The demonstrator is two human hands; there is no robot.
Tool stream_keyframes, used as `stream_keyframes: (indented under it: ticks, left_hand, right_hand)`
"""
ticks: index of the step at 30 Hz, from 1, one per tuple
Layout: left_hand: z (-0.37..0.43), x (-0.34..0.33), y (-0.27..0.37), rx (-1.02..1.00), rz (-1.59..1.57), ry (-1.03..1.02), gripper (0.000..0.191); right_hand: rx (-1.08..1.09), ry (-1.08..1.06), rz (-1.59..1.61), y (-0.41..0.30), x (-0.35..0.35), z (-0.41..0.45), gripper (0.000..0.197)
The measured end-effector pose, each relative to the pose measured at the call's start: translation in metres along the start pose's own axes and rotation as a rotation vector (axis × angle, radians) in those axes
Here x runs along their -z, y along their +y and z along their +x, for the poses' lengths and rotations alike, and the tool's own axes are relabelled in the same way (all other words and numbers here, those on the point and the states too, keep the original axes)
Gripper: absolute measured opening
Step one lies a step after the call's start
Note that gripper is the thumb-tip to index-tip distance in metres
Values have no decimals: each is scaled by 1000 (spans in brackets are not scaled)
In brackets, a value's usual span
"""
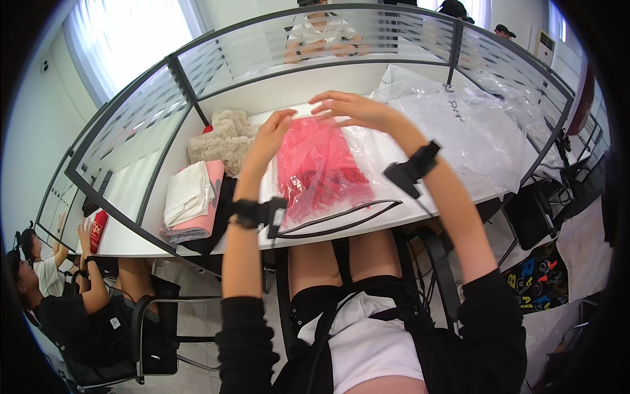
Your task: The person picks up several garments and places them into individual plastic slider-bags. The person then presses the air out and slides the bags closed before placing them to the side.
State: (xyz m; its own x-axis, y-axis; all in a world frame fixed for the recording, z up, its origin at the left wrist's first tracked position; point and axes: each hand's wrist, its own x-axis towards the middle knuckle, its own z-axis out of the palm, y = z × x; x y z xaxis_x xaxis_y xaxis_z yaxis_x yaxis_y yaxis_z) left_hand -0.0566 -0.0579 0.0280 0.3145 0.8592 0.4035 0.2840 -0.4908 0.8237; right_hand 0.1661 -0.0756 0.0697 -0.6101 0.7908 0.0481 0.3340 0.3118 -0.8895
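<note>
A clear plastic bag point(320, 197) lies flat on the white table before me, with pink-red fabric point(327, 152) inside. Its near edge shows a dark strip that bows into a loop point(339, 220). My left hand point(275, 130) is over the bag's far left corner, fingers bent towards the right and no object visible in them. Above the far right part of the fabric, my right hand point(352, 109) has its fingers spread and holds nothing. Whether either hand touches the plastic is hard to tell. Each forearm wears a black strapped device.
Beige plush fabric point(221, 140) and a folded stack with a white cloth point(188, 193) on top lie left. Large clear plastic bags point(457, 133) cover the right side. A dark-framed divider point(315, 64) rings the table. People sit beyond it and at the left.
</note>
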Motion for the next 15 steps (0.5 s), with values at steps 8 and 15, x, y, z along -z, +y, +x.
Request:
stream_keyframes:
  ticks: [8,15]
  left_hand:
    - [10,-70,-95,154,800,130,52]
    - [11,-73,-82,342,855,-154,54]
  right_hand:
    - [-329,327,-764,125,-41,39,66]
    - [-473,222,-728,121,-33,28,67]
